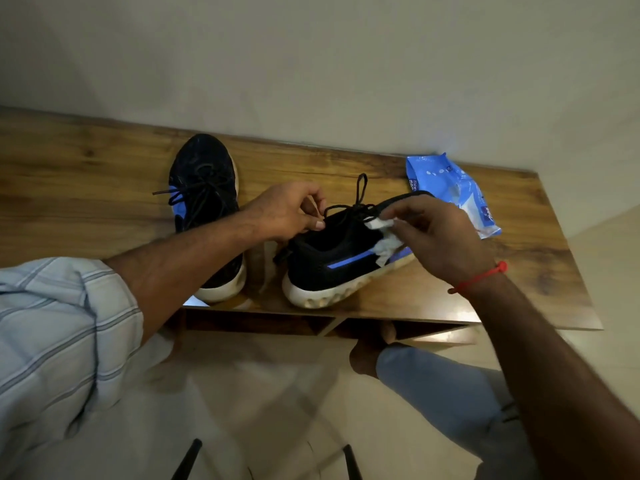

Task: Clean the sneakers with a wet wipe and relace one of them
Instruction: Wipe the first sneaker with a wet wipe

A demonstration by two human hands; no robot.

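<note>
Behind everything we see a plain, matte, pale wall (311, 64), and against it a wooden shelf top (86, 188) with a warm brown grain and a smooth, slightly glossy face; open compartments show under its front edge. Below lies a pale, shiny tiled floor (277, 393).

On the shelf we find two black knit sneakers with thick, off-white, lumpy soles and blue accents. One sneaker (204, 188) stands to the left, toe toward the wall, its black laces loosely tangled on top. Its heel is hidden by our left forearm, which wears a rolled, striped, light-blue sleeve (52, 341). Just beside it, the other sneaker (332, 258) is tilted onto its side, sole toward us, a blue stripe along its flank.

Our left hand (287, 213) reaches over the first shoe and curls at the tilted sneaker's collar, thumb and fingers pinching its black lace (360, 192), which loops upward. Our right hand (436, 233), a red thread (485, 275) around its wrist, comes in from the right with fingers bent, gripping a crumpled white wet wipe (388, 244) pressed against the shoe's upper near the stripe.

Near the shelf's right end, apart from the shoes, a crinkly blue plastic wipe packet (450, 188) lies flat, partly hidden by our right hand.
</note>
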